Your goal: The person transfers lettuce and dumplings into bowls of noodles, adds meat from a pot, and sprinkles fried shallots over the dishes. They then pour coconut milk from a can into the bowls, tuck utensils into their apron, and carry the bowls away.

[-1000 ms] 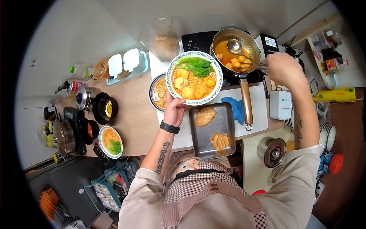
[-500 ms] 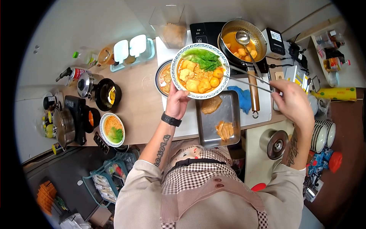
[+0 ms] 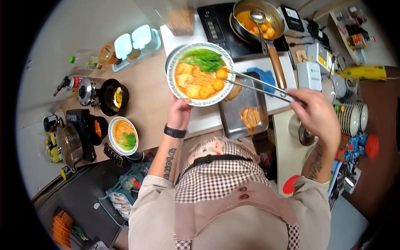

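Observation:
My left hand is closed on the near rim of a patterned bowl, held up above the counter. Noodles, green lettuce, pale fried pieces and yellow balls fill it. Metal tongs are gripped in my right hand, and their tips touch the yellow balls at the bowl's right side. Under and right of the bowl lies a metal tray with sliced meat and another piece partly hidden by the bowl.
A pan with orange broth, more balls and a ladle sits on the cooktop. A blue cloth lies beside its wooden handle. Another noodle bowl, a black bowl and pots stand at left; plates at right.
The bowl in my left hand has moved left. My right hand has brought the tongs' tips onto the balls in the bowl. The whole view has shifted, so the pan sits higher.

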The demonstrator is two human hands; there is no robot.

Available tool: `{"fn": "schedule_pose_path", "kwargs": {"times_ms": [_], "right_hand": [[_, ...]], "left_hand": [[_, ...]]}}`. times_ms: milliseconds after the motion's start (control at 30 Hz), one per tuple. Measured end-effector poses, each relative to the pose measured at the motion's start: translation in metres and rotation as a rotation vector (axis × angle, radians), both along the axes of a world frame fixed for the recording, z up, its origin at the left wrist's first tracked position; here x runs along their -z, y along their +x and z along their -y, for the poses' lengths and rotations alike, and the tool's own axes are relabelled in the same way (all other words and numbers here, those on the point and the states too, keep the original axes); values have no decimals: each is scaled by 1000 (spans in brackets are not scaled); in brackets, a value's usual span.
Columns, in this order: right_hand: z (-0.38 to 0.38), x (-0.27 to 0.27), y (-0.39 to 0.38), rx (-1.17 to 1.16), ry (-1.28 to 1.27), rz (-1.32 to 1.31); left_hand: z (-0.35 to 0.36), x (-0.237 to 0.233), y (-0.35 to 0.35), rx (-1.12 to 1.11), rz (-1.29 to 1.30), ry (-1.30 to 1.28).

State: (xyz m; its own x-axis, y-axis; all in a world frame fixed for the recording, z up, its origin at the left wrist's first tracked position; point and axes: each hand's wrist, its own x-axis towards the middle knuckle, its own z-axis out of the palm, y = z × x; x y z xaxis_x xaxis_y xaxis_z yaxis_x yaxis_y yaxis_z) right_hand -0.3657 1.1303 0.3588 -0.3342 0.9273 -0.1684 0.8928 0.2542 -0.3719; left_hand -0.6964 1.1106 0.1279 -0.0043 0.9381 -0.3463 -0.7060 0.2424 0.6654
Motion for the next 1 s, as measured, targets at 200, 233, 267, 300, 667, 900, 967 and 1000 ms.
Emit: {"fn": "schedule_pose_path", "kwargs": {"times_ms": [200, 233, 267, 300, 667, 900, 967, 1000], "right_hand": [[32, 67, 60, 103, -327, 398], [31, 87, 65, 78, -352, 416], [30, 101, 68, 54, -376, 435], [29, 108, 68, 62, -396, 427], [-4, 121, 83, 116, -719, 295], [-18, 165, 80, 81, -943, 52], [-15, 179, 76, 1, -928, 59], [-11, 184, 68, -29, -941, 39]], "left_hand": [[21, 12, -31, -31, -13, 25], [24, 11, -34, -46, -3, 26], [26, 14, -39, -40, 6, 11], [28, 13, -40, -45, 3, 8], [50, 15, -37, -75, -1, -35], [61, 8, -33, -103, -6, -66], [60, 10, -34, -105, -4, -74], [66, 10, -36, -113, -10, -92]]}}
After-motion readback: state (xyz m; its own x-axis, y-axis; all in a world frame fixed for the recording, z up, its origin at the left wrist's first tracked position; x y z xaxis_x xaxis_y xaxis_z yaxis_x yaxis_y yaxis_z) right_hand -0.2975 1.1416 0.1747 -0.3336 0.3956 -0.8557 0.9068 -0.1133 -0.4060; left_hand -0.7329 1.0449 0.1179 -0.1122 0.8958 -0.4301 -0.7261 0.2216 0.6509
